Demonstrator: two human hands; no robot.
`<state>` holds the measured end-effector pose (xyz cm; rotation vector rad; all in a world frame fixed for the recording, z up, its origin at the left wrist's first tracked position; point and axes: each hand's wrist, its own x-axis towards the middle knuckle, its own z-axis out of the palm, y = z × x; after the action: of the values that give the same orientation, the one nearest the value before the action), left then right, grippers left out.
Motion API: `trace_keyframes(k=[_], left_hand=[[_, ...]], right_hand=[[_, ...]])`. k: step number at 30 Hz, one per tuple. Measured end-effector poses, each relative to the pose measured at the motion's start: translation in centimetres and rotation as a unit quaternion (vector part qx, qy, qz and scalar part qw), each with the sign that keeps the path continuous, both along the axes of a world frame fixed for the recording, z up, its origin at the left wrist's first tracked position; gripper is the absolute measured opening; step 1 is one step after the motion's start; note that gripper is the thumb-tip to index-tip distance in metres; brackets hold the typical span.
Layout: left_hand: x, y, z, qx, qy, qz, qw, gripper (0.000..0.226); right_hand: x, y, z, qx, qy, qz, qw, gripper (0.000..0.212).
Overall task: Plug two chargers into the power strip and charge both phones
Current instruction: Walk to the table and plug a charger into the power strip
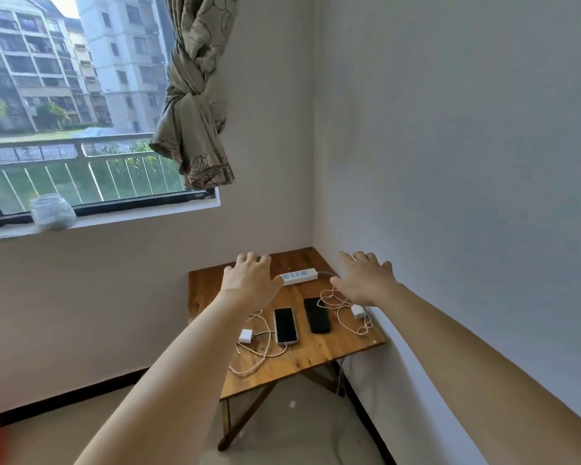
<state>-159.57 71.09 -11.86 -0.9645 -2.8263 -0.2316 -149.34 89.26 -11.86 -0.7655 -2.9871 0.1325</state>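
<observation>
Both hands, left hand (250, 280) and right hand (366, 280), hover empty with fingers spread above the small wooden folding table (316, 354). The white power strip (298, 276) lies between them. Nearer the camera lie a pale-edged phone (285, 325), a black phone (317, 315), and two white chargers (246, 336) (358, 311) with loose cables. A clear glass jar (52, 213) stands on the windowsill, its contents unclear; no writing is legible.
</observation>
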Motion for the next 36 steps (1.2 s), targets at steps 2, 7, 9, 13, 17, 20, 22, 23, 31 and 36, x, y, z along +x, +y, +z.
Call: trace_keyframes(k=[2,7,9,13,17,20,22,23,31,36], left_hand=[[-3.0,2.0,-1.2,0.002,-0.006,-0.006,1.0,0.052],[-10.0,8.6,-4.4,0.002,-0.03,-0.023,0.999,0.052],[-12.5,11.4,-5.9,0.002,-0.04,-0.027,0.999,0.052],[-17.0,17.1,-9.2,0.007,-0.077,-0.02,0.997,0.051],[-20.4,21.6,-13.1,0.012,-0.124,-0.02,0.992,0.048],[-22.2,24.3,-16.4,-0.006,-0.157,-0.031,0.987,0.046],[-23.4,25.8,-18.7,-0.02,-0.191,-0.035,0.981,0.049],[-24.0,26.4,-19.9,-0.028,-0.208,-0.038,0.977,0.05],[-29.6,29.4,-29.4,-0.088,-0.295,-0.052,0.95,0.053],[-33.1,29.6,-34.4,-0.131,-0.332,-0.063,0.932,0.054]], right_hand=[[-2.7,1.8,-1.3,-0.007,-0.01,-0.004,1.0,0.062],[-9.4,7.7,-4.7,-0.018,-0.028,-0.009,0.999,0.063],[-11.9,10.3,-6.0,-0.021,-0.03,-0.011,0.999,0.064],[-16.7,15.4,-9.1,-0.044,-0.055,-0.011,0.997,0.064],[-20.7,19.7,-13.1,-0.063,-0.086,-0.021,0.994,0.063],[-22.5,22.0,-16.8,-0.095,-0.107,-0.032,0.989,0.059],[-23.5,23.3,-19.5,-0.109,-0.127,-0.039,0.985,0.058],[-23.9,23.9,-20.9,-0.115,-0.137,-0.045,0.983,0.058],[-27.0,26.8,-30.6,-0.171,-0.195,-0.128,0.957,0.054],[-28.2,27.0,-35.0,-0.179,-0.225,-0.189,0.939,0.054]])
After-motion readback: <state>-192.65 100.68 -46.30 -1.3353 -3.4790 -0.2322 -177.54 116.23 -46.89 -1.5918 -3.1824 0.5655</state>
